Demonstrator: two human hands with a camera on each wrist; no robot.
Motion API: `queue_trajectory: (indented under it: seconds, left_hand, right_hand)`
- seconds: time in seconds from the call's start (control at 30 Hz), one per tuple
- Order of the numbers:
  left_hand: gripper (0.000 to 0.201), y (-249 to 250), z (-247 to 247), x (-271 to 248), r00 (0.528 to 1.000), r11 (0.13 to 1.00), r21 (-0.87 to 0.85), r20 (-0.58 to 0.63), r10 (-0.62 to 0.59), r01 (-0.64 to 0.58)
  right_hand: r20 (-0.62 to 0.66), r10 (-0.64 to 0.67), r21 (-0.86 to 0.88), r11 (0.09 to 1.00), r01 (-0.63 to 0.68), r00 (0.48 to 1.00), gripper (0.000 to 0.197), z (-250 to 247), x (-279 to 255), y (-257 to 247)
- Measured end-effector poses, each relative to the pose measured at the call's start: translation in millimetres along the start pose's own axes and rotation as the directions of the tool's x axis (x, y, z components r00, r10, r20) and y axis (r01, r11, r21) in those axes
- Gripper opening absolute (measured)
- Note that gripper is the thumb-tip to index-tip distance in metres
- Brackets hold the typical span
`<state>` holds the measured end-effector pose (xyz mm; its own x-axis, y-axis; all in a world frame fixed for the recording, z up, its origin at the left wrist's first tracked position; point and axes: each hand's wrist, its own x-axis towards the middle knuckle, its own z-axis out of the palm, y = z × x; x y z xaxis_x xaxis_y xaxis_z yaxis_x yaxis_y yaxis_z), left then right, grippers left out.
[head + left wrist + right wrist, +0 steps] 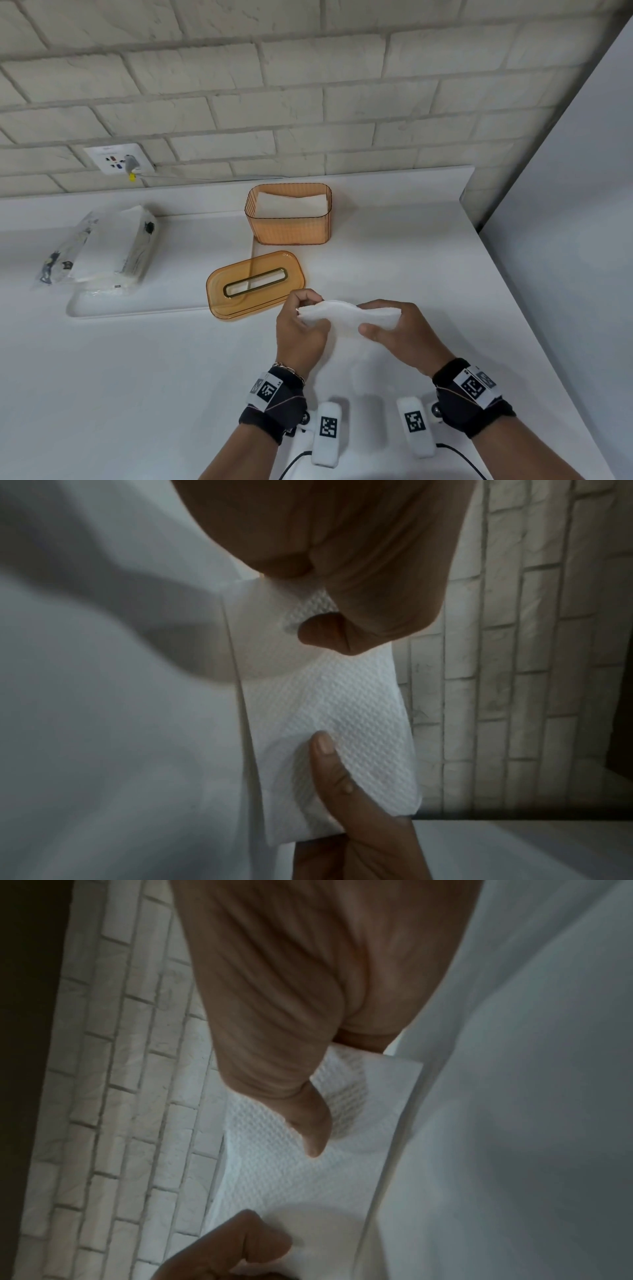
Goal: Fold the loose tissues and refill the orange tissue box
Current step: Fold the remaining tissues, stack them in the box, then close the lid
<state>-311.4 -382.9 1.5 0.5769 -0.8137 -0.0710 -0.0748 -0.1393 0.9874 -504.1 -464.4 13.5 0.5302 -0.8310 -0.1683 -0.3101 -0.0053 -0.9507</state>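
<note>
Forearms cut off by the lower edge of the head view. Printing on the clear plastic tissue pack (102, 246), near the white bench's (137, 377) left edge, blurred and unreadable. Wall socket (118, 159) details too small to tell.

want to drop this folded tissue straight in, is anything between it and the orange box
Nothing visible blocks it. The tissue is held between the left hand and right hand; the orange box stands open behind, its lid lying on the counter, left of the direct path.
</note>
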Motion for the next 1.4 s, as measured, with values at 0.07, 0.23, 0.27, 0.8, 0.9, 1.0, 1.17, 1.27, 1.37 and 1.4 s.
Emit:
queue_trajectory:
  seconds: [0.07, 0.23, 0.27, 0.8, 0.9, 1.0, 1.17, 1.27, 1.37, 1.4]
  left_hand:
    - [0.043, -2, -4, 3, 1.000, 1.000, -0.028, 0.001, 0.009, -0.009]
    - [0.039, -10, -6, 5, 0.998, 0.991, 0.131, 0.069, -0.011, 0.002]
    - [0.037, -9, -4, 5, 0.997, 0.990, 0.143, 0.080, -0.001, -0.011]
    - [0.036, -3, -2, 11, 0.992, 0.998, 0.051, 0.122, -0.036, 0.029]
    - [0.037, -2, -9, 13, 0.990, 0.997, 0.035, 0.122, -0.065, 0.061]
    - [0.051, -4, -16, 17, 0.987, 0.996, 0.051, 0.140, -0.084, 0.077]
    - [0.046, -1, -16, 19, 0.966, 0.990, 0.141, 0.252, -0.052, 0.017]
    - [0.044, 1, -19, 25, 0.977, 0.996, 0.072, 0.201, -0.068, 0.054]
    - [0.041, 0, -21, 29, 0.977, 0.991, 0.066, 0.173, -0.123, 0.113]
    - [0.039, 0, -21, 28, 0.976, 0.989, 0.100, 0.180, -0.124, 0.107]
  right_hand:
    - [0.003, -0.021, -0.009, 1.000, 0.021, 1.000, 0.028, -6, 0, 1]
    - [-0.027, 0.065, -0.069, 0.995, -0.067, 0.998, 0.025, -6, 2, 18]
    - [-0.041, 0.082, -0.058, 0.995, -0.085, 0.996, 0.024, -4, 3, 19]
    - [-0.057, 0.046, -0.005, 0.999, -0.046, 0.997, 0.017, -2, 6, 13]
    - [-0.038, 0.024, -0.006, 1.000, -0.024, 0.999, 0.016, -6, 8, 9]
    - [-0.020, 0.003, -0.002, 1.000, -0.003, 1.000, 0.015, -10, 10, 8]
    - [0.041, -0.003, -0.012, 1.000, 0.003, 0.999, 0.014, -9, 17, 1]
    - [0.052, -0.019, 0.000, 1.000, 0.019, 0.998, 0.015, -10, 21, -4]
    - [0.047, -0.024, 0.034, 0.999, 0.022, 0.999, 0.020, -15, 23, -7]
    - [0.054, -0.017, 0.026, 1.000, 0.016, 0.998, 0.020, -15, 23, -7]
